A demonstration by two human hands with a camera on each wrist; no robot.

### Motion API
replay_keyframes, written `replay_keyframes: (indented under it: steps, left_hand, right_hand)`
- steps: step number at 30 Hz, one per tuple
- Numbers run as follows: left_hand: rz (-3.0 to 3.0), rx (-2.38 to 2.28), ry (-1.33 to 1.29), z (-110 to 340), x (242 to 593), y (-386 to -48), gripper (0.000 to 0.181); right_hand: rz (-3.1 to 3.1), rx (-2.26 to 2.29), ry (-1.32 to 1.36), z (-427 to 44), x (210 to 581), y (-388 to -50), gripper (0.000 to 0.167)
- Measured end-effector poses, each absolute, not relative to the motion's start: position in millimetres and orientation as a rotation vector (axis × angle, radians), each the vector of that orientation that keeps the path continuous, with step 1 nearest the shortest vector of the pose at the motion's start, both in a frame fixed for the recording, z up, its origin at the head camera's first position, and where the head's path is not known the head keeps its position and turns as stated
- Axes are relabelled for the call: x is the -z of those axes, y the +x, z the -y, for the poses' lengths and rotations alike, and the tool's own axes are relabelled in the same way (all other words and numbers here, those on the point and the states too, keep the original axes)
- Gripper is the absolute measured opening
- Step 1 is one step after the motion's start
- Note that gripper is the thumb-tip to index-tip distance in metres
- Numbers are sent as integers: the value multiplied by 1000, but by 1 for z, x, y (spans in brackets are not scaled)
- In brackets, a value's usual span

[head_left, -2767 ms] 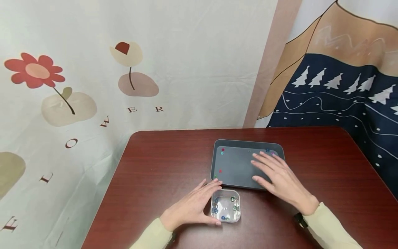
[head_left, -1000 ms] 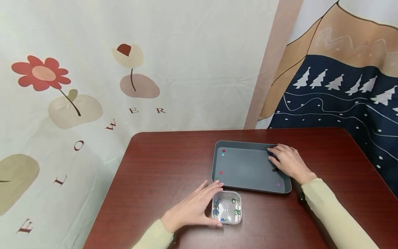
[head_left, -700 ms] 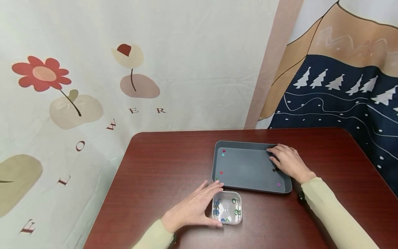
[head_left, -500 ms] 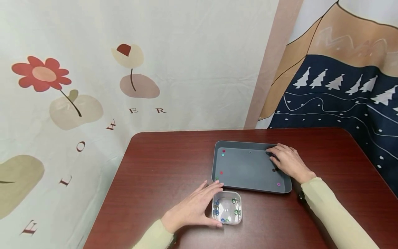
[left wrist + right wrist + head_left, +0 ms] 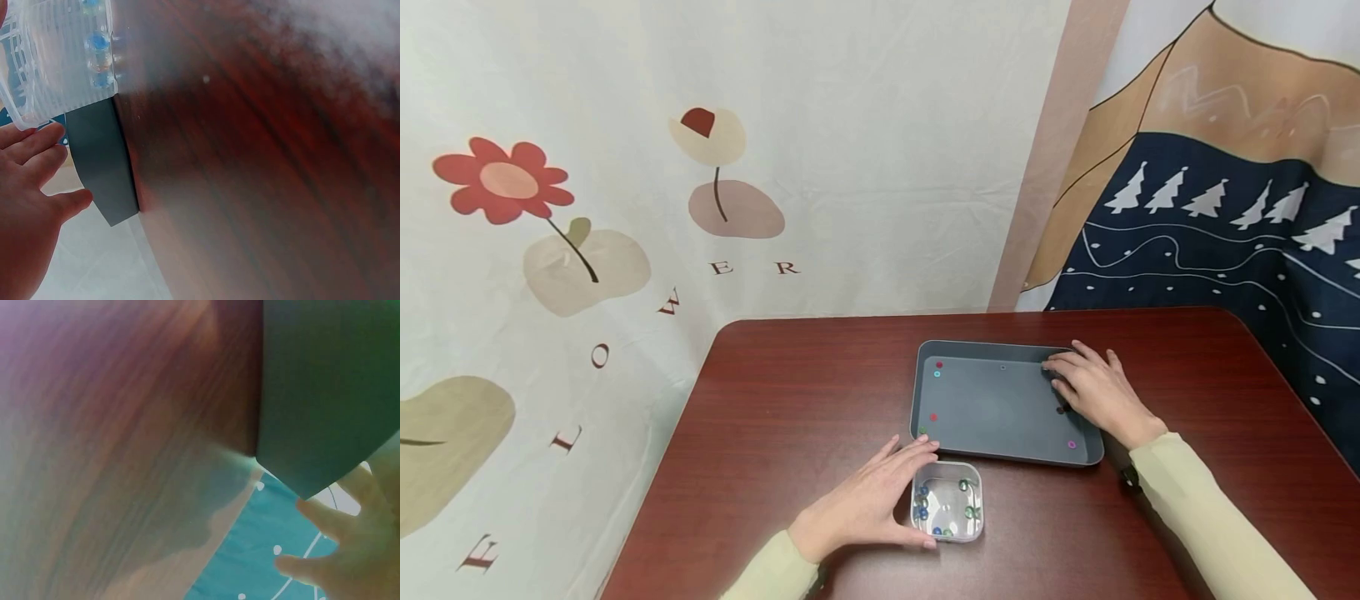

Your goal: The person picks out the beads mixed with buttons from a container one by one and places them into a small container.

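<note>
On the table, a clear plastic box contains several blue and green glass marbles. My left hand holds the box from its left side, thumb at the near edge and fingers along the far edge. In the left wrist view, fingertips touch the rim of the box. My right hand reaches into the far right corner of a grey tray. Its fingertips and thumb are close together over the tray; whether they pinch something is hidden. The right wrist view shows that hand beside the tray's outer wall.
Scattered in the tray are small coloured pieces, among them a red one, a cyan ring, a purple ring and a dark one. The brown table meets a printed cloth at its back edge.
My right hand moved from above the tray's middle right down into its far right corner. Just now its outer fingers have lifted and spread. My left hand stays at the box.
</note>
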State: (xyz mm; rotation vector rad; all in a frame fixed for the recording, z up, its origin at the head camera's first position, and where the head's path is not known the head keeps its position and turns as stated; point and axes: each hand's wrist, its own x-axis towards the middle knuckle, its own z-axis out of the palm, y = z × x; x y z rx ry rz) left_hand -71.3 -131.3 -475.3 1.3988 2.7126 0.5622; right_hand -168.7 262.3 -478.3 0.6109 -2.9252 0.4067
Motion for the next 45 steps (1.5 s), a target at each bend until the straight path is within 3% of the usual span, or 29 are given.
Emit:
replay_keyframes:
  steps: [8,24,45]
  left_hand:
    - [-2710,-556,1389,132,475,-71,105]
    - [-2695,-572,1386,132,475,-71,105]
    - [-2705,-558,1376,132,475,-71,103]
  right_hand:
    - [2662,-276,646,-256,477,-173,25]
    - [2697,-174,592,-252,484,-180,19]
    - [2915,-421,544,-260,489,-178,28]
